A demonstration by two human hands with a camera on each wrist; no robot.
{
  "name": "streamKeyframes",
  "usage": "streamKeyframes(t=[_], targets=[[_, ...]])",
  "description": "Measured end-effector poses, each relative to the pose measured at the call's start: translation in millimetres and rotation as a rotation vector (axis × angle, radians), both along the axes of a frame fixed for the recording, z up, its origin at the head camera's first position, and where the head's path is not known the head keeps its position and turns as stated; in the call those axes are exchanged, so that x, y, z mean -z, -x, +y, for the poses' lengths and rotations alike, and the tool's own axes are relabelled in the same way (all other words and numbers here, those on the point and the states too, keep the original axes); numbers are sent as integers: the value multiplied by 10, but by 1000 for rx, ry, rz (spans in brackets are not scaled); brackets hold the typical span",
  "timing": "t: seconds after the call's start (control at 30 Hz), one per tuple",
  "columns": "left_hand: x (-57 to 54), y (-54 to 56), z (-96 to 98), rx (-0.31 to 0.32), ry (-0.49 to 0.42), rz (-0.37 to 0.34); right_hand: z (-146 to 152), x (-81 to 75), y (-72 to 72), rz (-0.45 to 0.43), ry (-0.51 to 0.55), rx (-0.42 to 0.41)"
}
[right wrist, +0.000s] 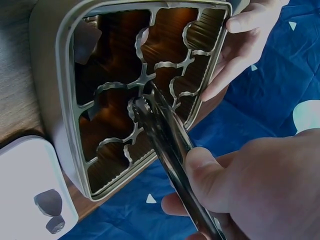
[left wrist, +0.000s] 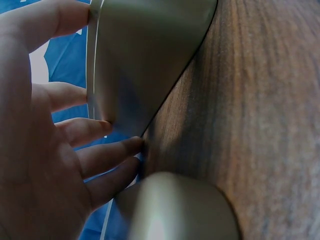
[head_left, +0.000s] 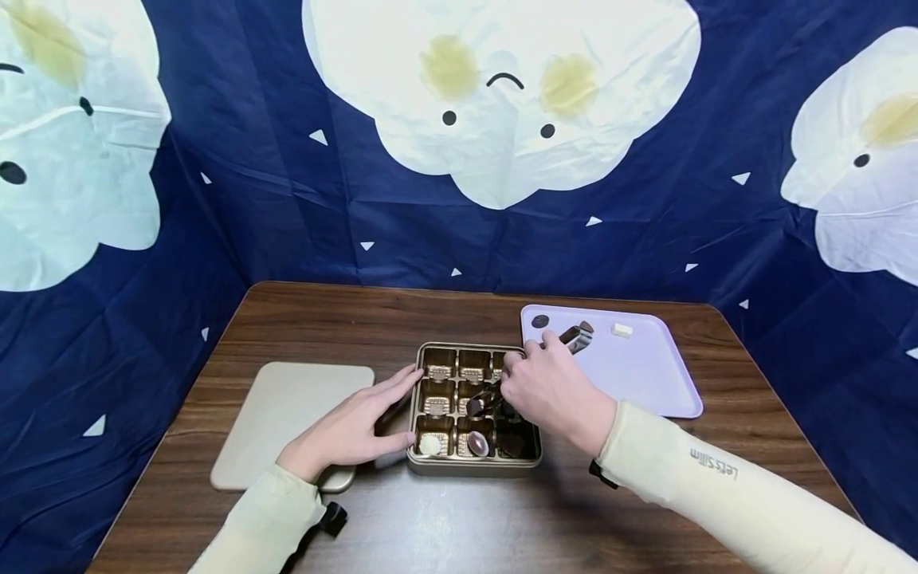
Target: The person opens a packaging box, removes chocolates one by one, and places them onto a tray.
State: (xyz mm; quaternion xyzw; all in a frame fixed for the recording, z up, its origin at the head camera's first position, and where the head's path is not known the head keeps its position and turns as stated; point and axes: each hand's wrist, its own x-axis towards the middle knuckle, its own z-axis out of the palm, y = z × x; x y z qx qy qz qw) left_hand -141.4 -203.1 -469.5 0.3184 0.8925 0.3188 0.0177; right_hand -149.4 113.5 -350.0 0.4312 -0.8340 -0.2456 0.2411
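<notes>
A gold-rimmed tin box with a divided gold insert sits mid-table. My left hand steadies its left side, fingers extended and fingertips touching the wall, as the left wrist view also shows. In my right hand I grip metal tongs, their tips over the middle of the insert. Whether the tips pinch anything I cannot tell. Along the near row lie a white piece, a shiny pinkish-brown chocolate and a dark chocolate. My right hand partly hides the right-hand compartments.
A lilac tray at the right holds a dark oval piece, a brown piece and a cream block. Left of the tin lies a beige lid, partly behind my left hand. Blue cloth surrounds the wooden table.
</notes>
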Motion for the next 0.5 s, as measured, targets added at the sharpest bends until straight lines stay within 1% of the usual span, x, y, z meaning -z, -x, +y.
streamKeyframes(t=[0.23, 0.5], targets=[[-16, 2, 11, 3, -2, -5, 50, 16, 15, 14, 16, -6], [-25, -8, 8, 5, 0, 10, 124, 22, 30, 22, 33, -23]])
